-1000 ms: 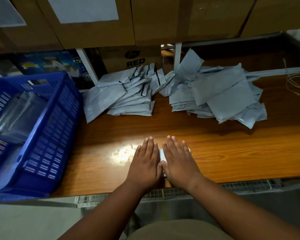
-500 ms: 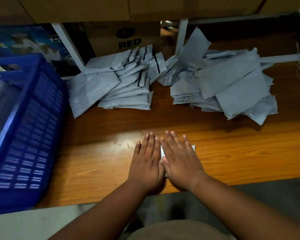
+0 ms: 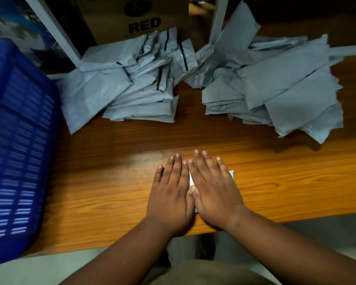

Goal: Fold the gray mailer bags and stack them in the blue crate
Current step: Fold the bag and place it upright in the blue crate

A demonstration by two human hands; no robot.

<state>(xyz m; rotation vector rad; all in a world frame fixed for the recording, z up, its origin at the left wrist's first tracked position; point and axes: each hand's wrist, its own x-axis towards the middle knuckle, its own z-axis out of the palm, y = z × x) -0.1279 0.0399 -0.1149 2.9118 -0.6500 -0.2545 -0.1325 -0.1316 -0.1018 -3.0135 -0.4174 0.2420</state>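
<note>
A wood-grain desk [image 3: 115, 182] fills the view — a pale glare patch lies on its middle. Behind the desk stand white shelf posts [image 3: 218, 19] and a cardboard box [image 3: 140, 19] printed "RED". Below its near edge — grey floor [image 3: 327, 229].

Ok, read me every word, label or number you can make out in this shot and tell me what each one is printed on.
"RED": black capitals on the brown cardboard box behind the left pile of gray mailer bags.
Dark round logo above it on the same box: cut off at the frame edge, unreadable.
Blue printed box at far left: artwork too blurred to read.
Mailer bags and blue crate: no legible text.
</note>
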